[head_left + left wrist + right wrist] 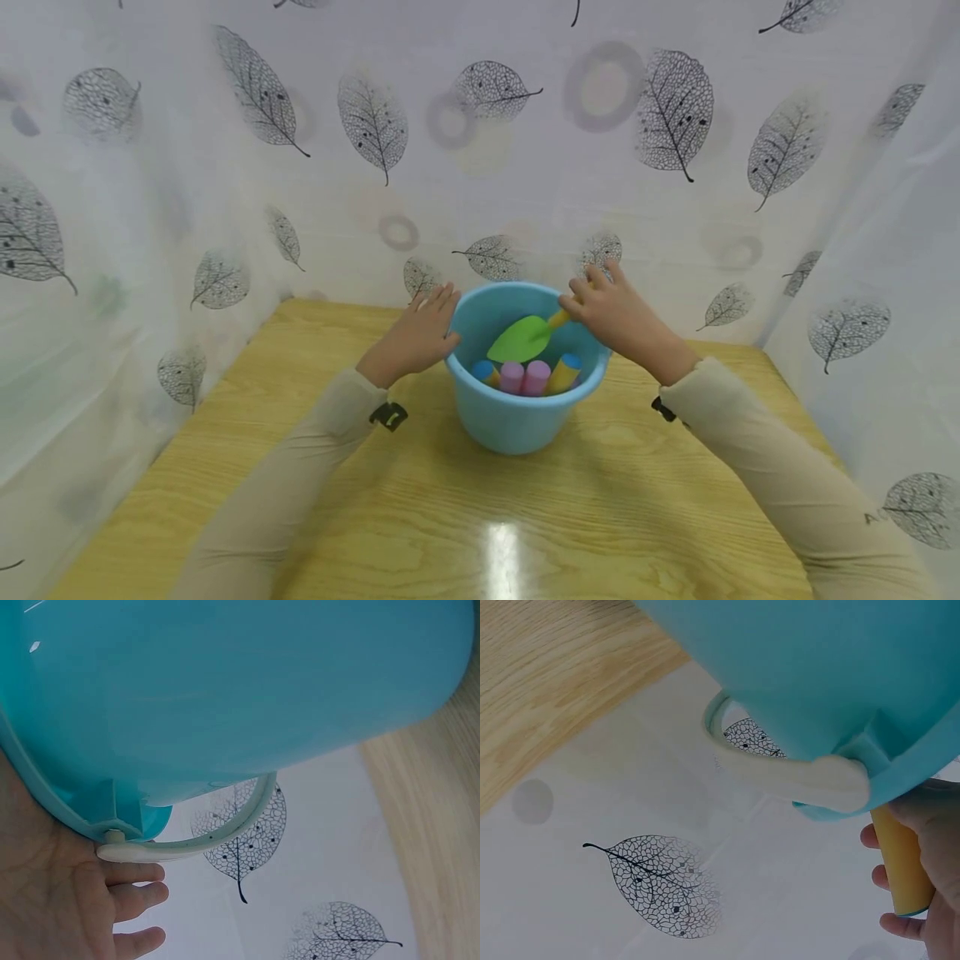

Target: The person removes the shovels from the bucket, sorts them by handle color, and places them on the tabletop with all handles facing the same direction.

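A light blue bucket (513, 425) stands on the table. Leaning inside it is a toy shovel with a green blade (521, 340) and a yellow handle (901, 862). My right hand (618, 312), at the bucket's right rim, grips that handle, its fingers passing behind it in the right wrist view. On the other side my left hand (416, 337) rests against the left rim with its fingers extended. Below the shovel blade, pink cylinders (536, 377) and yellow ones with blue ends (565, 372) lie in the bucket; their lower parts are hidden.
The bucket's white carrying handle (217, 838) hangs down behind it. A wooden table (637, 517) carries the bucket. White curtains with leaf prints (525, 167) enclose the table at the back and both sides, close behind the bucket.
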Demonstrator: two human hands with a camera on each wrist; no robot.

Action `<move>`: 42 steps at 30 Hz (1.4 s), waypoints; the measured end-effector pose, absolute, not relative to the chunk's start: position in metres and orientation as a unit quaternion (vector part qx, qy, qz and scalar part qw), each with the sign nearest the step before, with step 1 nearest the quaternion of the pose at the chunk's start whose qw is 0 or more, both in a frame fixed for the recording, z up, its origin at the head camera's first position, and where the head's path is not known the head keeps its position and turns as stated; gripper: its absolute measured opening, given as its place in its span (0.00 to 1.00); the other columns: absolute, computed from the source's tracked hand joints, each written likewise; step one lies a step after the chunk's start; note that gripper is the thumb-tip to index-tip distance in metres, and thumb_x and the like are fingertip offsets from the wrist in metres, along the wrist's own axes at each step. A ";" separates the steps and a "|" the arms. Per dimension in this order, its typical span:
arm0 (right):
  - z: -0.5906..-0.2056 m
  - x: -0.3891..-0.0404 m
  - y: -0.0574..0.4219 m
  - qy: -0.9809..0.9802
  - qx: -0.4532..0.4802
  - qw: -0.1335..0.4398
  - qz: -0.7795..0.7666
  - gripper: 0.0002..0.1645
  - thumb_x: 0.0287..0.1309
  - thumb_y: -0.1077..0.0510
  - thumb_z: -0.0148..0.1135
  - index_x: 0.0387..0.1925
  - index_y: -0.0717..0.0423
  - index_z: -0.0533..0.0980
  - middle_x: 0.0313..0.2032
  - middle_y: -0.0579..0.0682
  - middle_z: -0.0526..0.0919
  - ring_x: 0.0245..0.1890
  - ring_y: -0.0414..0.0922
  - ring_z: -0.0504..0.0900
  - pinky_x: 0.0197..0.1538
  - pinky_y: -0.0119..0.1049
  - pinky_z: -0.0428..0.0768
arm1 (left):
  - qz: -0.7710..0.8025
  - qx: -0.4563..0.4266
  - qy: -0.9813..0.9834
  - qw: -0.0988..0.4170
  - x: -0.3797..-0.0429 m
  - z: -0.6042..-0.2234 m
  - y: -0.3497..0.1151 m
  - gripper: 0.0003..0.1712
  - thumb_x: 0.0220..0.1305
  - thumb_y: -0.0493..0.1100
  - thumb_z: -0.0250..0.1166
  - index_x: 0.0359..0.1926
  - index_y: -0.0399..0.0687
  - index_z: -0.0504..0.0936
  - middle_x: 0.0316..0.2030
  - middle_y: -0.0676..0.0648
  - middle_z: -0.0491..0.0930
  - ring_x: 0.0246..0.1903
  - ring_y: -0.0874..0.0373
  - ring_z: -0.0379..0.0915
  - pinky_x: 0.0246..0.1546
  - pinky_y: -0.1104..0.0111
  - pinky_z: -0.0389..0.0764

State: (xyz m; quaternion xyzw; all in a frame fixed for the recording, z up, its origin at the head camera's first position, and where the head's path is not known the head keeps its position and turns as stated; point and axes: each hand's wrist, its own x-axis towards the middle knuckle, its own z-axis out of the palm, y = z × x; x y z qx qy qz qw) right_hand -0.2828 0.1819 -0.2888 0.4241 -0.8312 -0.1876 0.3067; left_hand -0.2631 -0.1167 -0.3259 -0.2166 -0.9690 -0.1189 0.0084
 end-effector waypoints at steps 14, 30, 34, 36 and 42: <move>-0.307 -0.287 0.199 -0.841 0.386 0.347 -0.152 0.11 0.58 0.51 0.59 0.37 0.53 0.71 0.31 0.59 0.78 0.36 0.57 0.77 0.51 0.61 0.72 | -0.114 -0.214 -0.970 0.004 -0.264 -0.326 -0.117 0.38 0.68 0.50 0.40 0.72 0.36 0.42 0.74 0.37 0.39 0.74 0.45 0.32 0.73 0.52 0.37; -0.309 -0.286 0.211 -0.815 0.425 0.368 -0.144 0.24 0.70 0.44 0.33 0.37 0.57 0.69 0.26 0.54 0.73 0.24 0.49 0.72 0.27 0.40 0.67 | -0.119 -0.213 -0.970 0.002 -0.263 -0.325 -0.116 0.39 0.68 0.51 0.41 0.73 0.36 0.42 0.74 0.38 0.37 0.74 0.45 0.31 0.73 0.52 0.36; -0.308 -0.286 0.215 -0.812 0.430 0.365 -0.153 0.20 0.65 0.45 0.44 0.37 0.59 0.69 0.27 0.54 0.72 0.23 0.48 0.69 0.26 0.37 0.64 | -0.116 -0.212 -0.970 0.002 -0.262 -0.324 -0.116 0.39 0.68 0.50 0.42 0.73 0.36 0.42 0.74 0.38 0.38 0.74 0.45 0.32 0.73 0.52 0.37; -0.307 -0.286 0.216 -0.812 0.430 0.364 -0.155 0.19 0.61 0.46 0.49 0.37 0.59 0.69 0.26 0.54 0.71 0.22 0.48 0.68 0.25 0.37 0.63 | -0.115 -0.212 -0.971 0.003 -0.262 -0.324 -0.116 0.39 0.68 0.50 0.42 0.72 0.36 0.43 0.74 0.38 0.38 0.74 0.45 0.32 0.73 0.52 0.37; -0.306 -0.287 0.220 -0.816 0.432 0.356 -0.143 0.18 0.53 0.50 0.59 0.37 0.59 0.68 0.26 0.55 0.73 0.22 0.47 0.68 0.25 0.35 0.60 | -0.114 -0.212 -0.971 0.007 -0.263 -0.325 -0.116 0.39 0.68 0.50 0.42 0.72 0.35 0.44 0.74 0.38 0.39 0.74 0.45 0.33 0.73 0.51 0.39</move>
